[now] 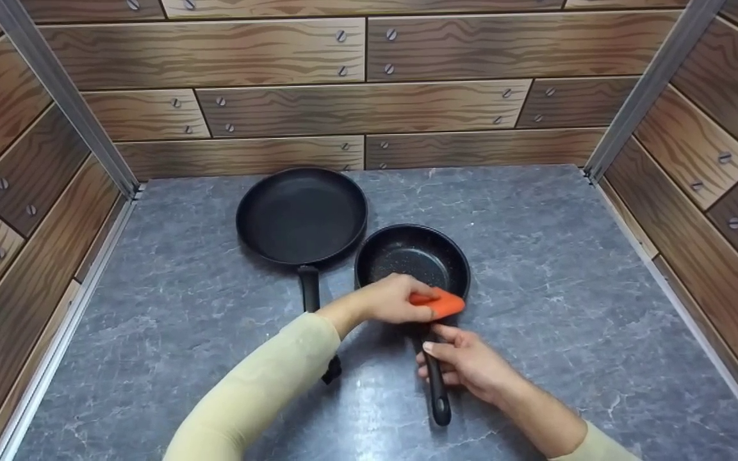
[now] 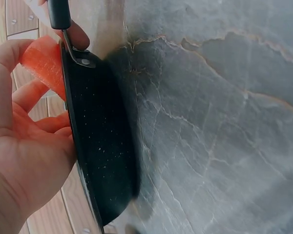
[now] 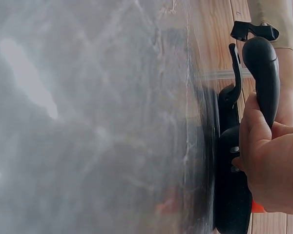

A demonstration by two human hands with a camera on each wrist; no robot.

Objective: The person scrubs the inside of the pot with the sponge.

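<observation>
While right hand (image 1: 471,363) grips smaller pan's handle (image 1: 437,385), left hand (image 1: 397,299) pinches sponge (image 1: 447,305), apparently wiping; next stroke likely needs bracing.

larger black pan (image 1: 302,216) | grey marbled tabletop (image 1: 548,275) | plank-patterned walls (image 1: 266,54)

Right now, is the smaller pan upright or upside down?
Upright: the smaller pan shows its hollow inside to the head camera; in the left wrist view, its base faces the tabletop.
</observation>
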